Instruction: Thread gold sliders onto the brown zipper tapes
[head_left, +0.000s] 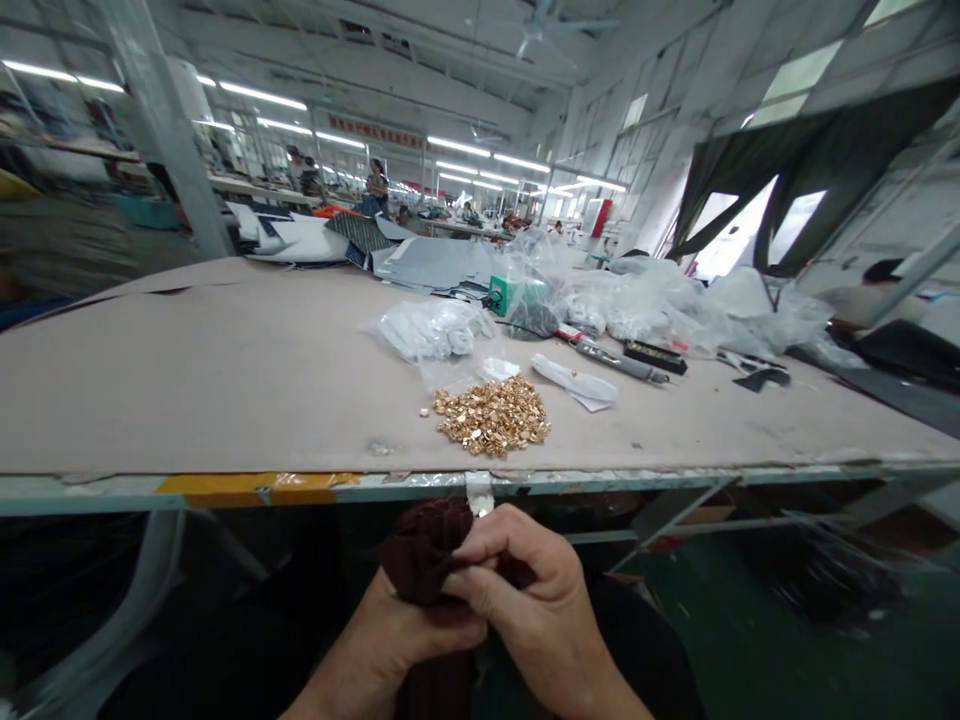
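Note:
A bunch of dark brown fabric [424, 550], gathered in folds, is held below the table's front edge. My left hand [397, 625] is wrapped round it from below, fingers closed. My right hand [529, 580] is closed at the fabric's right side, thumb and forefinger pinched at its edge; whether something small sits between the fingertips is hidden. Just beyond my hands, a pile of small shiny gold metal pieces [491, 415] lies on the table near its edge. One loose gold piece [424, 412] lies to the left of the pile.
The beige table [187, 380] spans the view. Behind the pile lie a clear plastic bag [435, 330], a folded white paper strip [574, 380], a grey tool [622, 360] and a black tray [655, 356]. Cut fabric sheets [435, 262] lie farther back. A person [376, 185] stands in the distance.

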